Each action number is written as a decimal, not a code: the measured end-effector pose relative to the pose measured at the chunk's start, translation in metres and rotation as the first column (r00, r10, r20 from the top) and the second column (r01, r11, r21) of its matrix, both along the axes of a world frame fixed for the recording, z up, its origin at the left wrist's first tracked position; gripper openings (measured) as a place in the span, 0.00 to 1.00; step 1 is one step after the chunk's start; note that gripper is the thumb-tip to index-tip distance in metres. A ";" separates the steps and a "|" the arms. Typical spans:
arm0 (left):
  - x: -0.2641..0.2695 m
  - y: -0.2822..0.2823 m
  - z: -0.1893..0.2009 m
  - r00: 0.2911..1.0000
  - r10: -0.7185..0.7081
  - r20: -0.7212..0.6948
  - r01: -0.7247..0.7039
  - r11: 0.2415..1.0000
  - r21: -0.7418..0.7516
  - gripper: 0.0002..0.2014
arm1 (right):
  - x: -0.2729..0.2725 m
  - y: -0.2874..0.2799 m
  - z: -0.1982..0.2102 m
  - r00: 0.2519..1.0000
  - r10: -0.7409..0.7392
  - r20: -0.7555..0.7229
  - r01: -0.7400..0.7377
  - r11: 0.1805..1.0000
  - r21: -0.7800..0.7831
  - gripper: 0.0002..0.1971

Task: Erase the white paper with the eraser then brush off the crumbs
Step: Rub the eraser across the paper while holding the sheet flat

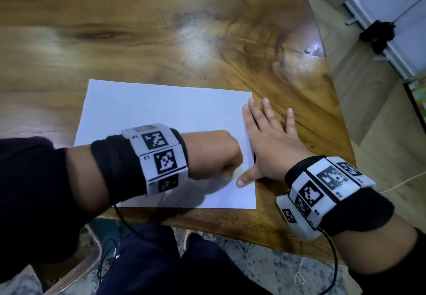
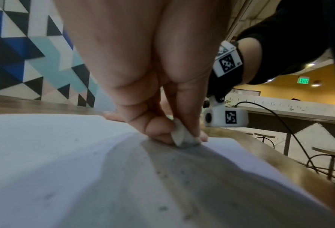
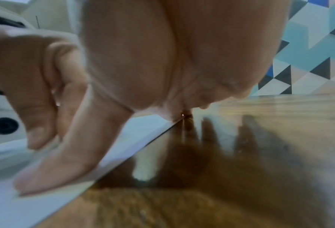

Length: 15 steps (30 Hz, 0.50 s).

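While the white paper (image 1: 161, 119) is pinned to the counter (image 1: 207, 29) by the flat, spread right hand (image 1: 269, 140) at its right edge, the eraser (image 2: 179, 136) is pinched by the left hand (image 1: 214, 154) and pressed on the paper just beside that hand.

Public cafe or canteen-like hall: lit green exit sign (image 2: 303, 80) on orange wall (image 2: 279, 86), geometric triangle mural (image 2: 26, 50), long counter (image 2: 291, 106), stools (image 2: 264, 135), big wooden table (image 1: 161, 29).
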<state>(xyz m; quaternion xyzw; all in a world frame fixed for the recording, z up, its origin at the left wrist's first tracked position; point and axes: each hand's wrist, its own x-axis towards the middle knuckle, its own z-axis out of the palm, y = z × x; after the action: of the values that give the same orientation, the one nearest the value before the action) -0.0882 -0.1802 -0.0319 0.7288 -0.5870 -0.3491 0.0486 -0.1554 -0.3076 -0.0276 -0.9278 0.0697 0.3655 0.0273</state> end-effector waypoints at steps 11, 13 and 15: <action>0.015 0.019 -0.004 0.997 0.080 0.008 -0.077 0.980 -0.181 0.06 | 0.001 0.000 -0.001 1.000 -0.002 -0.009 0.002 1.000 -0.005 0.77; 0.004 0.031 -0.005 0.999 0.023 -0.048 -0.029 0.992 -0.124 0.05 | 0.001 0.000 0.000 1.000 0.004 -0.009 -0.004 1.000 -0.011 0.76; 0.008 0.033 -0.004 0.997 0.025 -0.076 -0.031 0.997 -0.070 0.05 | 0.001 0.000 0.000 1.000 0.013 -0.007 -0.013 1.000 -0.016 0.76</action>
<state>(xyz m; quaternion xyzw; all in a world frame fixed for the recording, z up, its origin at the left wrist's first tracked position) -0.0799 -0.1469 -0.0355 0.7212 -0.5866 -0.3543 0.1013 -0.1544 -0.3072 -0.0272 -0.9272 0.0667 0.3681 0.0172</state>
